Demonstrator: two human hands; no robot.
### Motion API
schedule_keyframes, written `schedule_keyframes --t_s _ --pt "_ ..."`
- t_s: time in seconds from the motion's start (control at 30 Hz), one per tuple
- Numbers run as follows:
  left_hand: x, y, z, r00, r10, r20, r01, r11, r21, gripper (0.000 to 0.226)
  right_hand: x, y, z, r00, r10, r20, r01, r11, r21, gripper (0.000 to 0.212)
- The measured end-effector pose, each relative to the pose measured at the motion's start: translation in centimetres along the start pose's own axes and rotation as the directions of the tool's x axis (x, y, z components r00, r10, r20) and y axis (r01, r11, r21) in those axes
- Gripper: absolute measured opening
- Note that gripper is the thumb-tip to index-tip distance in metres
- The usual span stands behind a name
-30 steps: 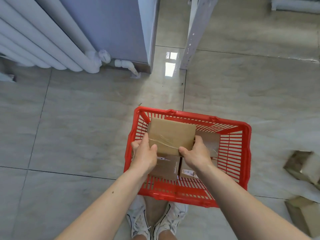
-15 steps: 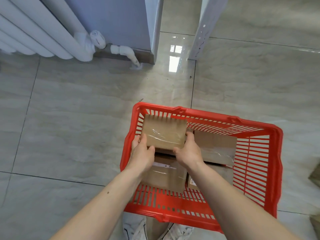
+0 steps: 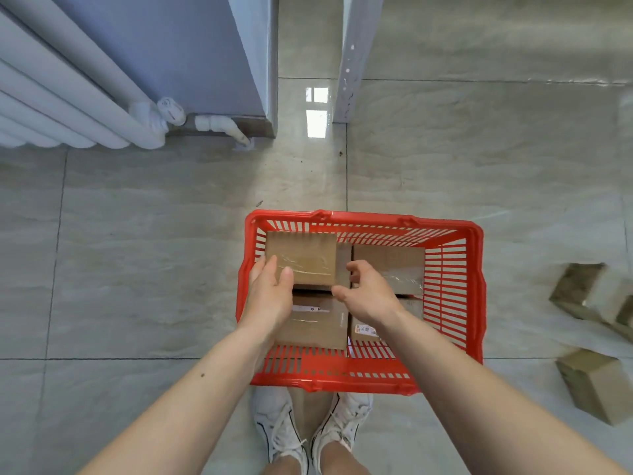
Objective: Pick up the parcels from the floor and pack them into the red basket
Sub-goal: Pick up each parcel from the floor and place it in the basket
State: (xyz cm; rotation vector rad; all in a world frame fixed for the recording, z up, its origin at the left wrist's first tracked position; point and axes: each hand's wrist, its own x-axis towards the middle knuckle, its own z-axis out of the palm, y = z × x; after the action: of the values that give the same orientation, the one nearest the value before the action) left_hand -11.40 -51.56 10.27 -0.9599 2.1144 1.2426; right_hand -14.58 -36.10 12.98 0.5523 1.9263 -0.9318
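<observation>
A red basket (image 3: 474, 286) stands on the tiled floor in front of my feet. Inside it lie several brown cardboard parcels. The top-left parcel (image 3: 303, 257) sits in the far left corner, taped across. My left hand (image 3: 270, 296) hovers at its near left edge with relaxed fingers, thumb close to the box. My right hand (image 3: 368, 291) is just off its right side, fingers loosely curled and holding nothing. Another parcel (image 3: 390, 265) lies at the far right of the basket, and two labelled ones (image 3: 317, 323) lie nearer me, partly hidden by my hands.
More cardboard parcels (image 3: 594, 383) lie on the floor to the right of the basket, one (image 3: 579, 286) blurred. A white radiator (image 3: 68, 108) and pipe stand at the far left by a blue wall. A white door frame (image 3: 349, 56) rises beyond the basket.
Both hands lowered the taped parcel into the basket's far left corner and let go of it. The right hand has drawn away from the box.
</observation>
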Motion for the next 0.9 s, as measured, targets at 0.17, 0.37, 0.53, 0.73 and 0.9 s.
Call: schedule_keyframes --t_s 0.17,0.37,0.53,0.73,0.9 --pt "-4.7 5.7 -1.3 0.996 0.092 -0.022 -0.092 0.996 0.003 0.037 -6.5 -0.8 -3.9 0.999 -0.041 -0.026 0.042 0.999 0.032 0.053" --pt "-11.0 14.7 -0.6 0.961 0.274 -0.018 -0.274 0.961 0.032 0.034 -13.5 0.3 -10.2 0.981 -0.090 -0.171 0.114 0.984 0.137 0.046" --pt "-17.1 18.8 3.6 0.938 0.334 0.096 -0.340 0.938 0.059 0.038 -18.7 3.9 -14.4 0.956 -0.057 -0.288 0.138 0.953 0.268 0.041" --pt "-24.2 21.4 11.7 0.866 0.464 0.187 -0.486 0.869 0.097 0.047 -23.3 11.9 -20.2 0.921 0.035 -0.388 0.143 0.896 0.420 0.039" --pt "-30.6 22.1 20.1 0.801 0.539 0.260 -0.581 0.805 0.121 0.046 -26.2 21.3 -25.4 0.907 0.085 -0.412 0.143 0.858 0.493 0.040"
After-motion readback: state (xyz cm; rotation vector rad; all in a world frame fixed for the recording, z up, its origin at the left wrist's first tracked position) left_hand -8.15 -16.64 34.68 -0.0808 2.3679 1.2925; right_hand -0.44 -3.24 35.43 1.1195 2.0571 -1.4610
